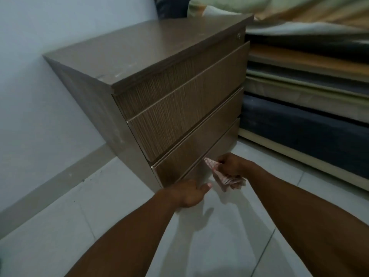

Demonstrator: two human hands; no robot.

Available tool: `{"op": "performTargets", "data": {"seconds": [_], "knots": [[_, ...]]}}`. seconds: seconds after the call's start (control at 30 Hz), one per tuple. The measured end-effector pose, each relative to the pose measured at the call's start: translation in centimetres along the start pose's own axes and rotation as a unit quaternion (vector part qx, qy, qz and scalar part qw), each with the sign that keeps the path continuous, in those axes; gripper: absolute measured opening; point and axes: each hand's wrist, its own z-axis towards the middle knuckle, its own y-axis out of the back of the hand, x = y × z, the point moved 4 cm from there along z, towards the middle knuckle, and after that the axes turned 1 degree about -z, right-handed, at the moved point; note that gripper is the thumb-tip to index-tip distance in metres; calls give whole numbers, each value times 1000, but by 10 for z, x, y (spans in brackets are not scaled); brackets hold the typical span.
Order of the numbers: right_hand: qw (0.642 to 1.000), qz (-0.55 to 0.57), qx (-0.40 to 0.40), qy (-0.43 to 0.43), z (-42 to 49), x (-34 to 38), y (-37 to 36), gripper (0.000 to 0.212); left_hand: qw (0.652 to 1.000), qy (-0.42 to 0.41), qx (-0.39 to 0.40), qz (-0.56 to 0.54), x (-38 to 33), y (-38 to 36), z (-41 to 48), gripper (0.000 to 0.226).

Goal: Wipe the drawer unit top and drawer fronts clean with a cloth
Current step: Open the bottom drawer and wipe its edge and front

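Observation:
A brown wood-grain drawer unit [179, 108] stands on the floor against the wall, with a bare dusty top [151, 48] and several drawer fronts. My right hand [231, 164] grips a crumpled pink checked cloth [223, 176] close to the bottom drawer front [211, 156]. My left hand [189, 193] reaches low to the bottom edge of the unit, thumb out to the right, its fingers hidden from view.
A stack of mattresses [311, 100] lies directly right of the unit, with pillows [229, 5] on top behind it. A pale wall [40, 76] with a grey skirting runs along the left. Light floor tiles [229, 226] spread in front.

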Motion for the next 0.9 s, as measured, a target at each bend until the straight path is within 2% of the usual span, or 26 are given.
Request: {"op": "performTargets", "data": {"seconds": [0.13,0.23,0.33,0.43,0.5,0.6,0.73,0.9], "knots": [[988,-138,61,-15,-17,21,62,34,994,16,105,-25,-32,40,-7,69],[974,-202,101,-34,-43,50,104,35,984,26,156,-77,-56,73,-33,62],[958,-251,135,-32,-83,90,147,36,982,41,160,-90,-81,120,-74,65],[955,-253,158,-8,-129,138,199,33,980,55,176,-81,-104,184,-127,70],[958,-237,162,2,-158,169,232,29,984,56,160,-47,-119,236,-162,76],[963,-212,168,4,-205,211,293,30,995,68,76,2,-148,324,-213,76],[966,-196,164,25,-256,249,364,30,993,91,-12,-74,-183,398,-263,70],[969,-179,164,37,-297,279,441,29,985,124,0,-121,-227,430,-307,73]]}}
